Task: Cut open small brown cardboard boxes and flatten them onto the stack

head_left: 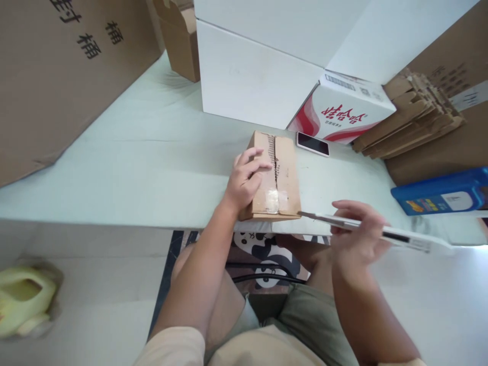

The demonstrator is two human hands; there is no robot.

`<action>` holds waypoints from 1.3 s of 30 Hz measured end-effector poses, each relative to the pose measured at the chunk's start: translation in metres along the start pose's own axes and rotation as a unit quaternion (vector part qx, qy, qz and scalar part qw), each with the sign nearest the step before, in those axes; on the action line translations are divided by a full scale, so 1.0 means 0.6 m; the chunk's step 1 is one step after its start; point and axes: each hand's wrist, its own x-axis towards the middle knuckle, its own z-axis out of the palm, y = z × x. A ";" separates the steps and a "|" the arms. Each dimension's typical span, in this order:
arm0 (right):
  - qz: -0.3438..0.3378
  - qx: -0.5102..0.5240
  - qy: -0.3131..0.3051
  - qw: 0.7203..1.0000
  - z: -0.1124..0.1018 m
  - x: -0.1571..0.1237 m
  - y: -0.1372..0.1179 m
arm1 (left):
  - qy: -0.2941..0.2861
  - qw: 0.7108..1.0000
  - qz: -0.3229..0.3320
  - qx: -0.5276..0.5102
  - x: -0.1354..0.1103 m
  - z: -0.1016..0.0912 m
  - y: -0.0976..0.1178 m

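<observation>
A small brown cardboard box [286,175] lies at the table's front edge, with clear tape across the near end of its top seam. My left hand [246,178] rests on the box's left side and top, its fingers spread over the lid. In my right hand [360,236] is a white utility knife [404,237], gripped by its handle. Its blade points left, and the tip is at the box's near right corner. Whether the tip touches the cardboard I cannot tell.
Behind the box, a phone [312,144] lies before a red-and-white carton [343,109]. White boxes [247,71] stand at the back. To the right are folded cardboard pieces [415,119] and a blue container [438,192]. A large brown carton [72,91] fills the left.
</observation>
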 end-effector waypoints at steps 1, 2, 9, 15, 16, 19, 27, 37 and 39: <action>-0.010 0.004 -0.013 1.000 0.000 -0.001 -0.001 | 0.012 1.000 0.000 0.010 -0.001 0.007 0.002; -0.022 0.013 -0.024 0.999 0.002 -0.001 -0.002 | 0.021 1.000 0.001 0.018 -0.002 0.013 0.005; 0.009 -0.049 -0.073 0.996 0.023 0.012 -0.016 | 0.030 0.999 0.007 0.043 -0.004 0.024 0.016; 0.063 -0.016 -0.083 0.994 0.029 0.006 -0.009 | 0.028 0.998 -0.001 0.049 -0.004 0.024 0.014; 0.062 -0.011 -0.085 0.994 0.030 0.005 -0.009 | 0.029 0.998 0.000 0.049 -0.005 0.024 0.014; 0.052 -0.029 -0.095 0.994 0.034 0.006 -0.011 | 0.028 0.998 0.005 0.053 -0.005 0.025 0.014; 0.017 -0.054 -0.086 0.995 0.039 0.008 -0.017 | 0.030 0.998 0.001 0.048 -0.005 0.024 0.020; -0.082 -0.077 -0.103 0.988 0.049 0.016 -0.037 | 0.030 0.998 0.003 0.056 -0.005 0.026 0.023; -0.098 -0.076 -0.106 0.987 0.050 0.017 -0.038 | 0.032 0.998 0.003 0.061 -0.004 0.027 0.024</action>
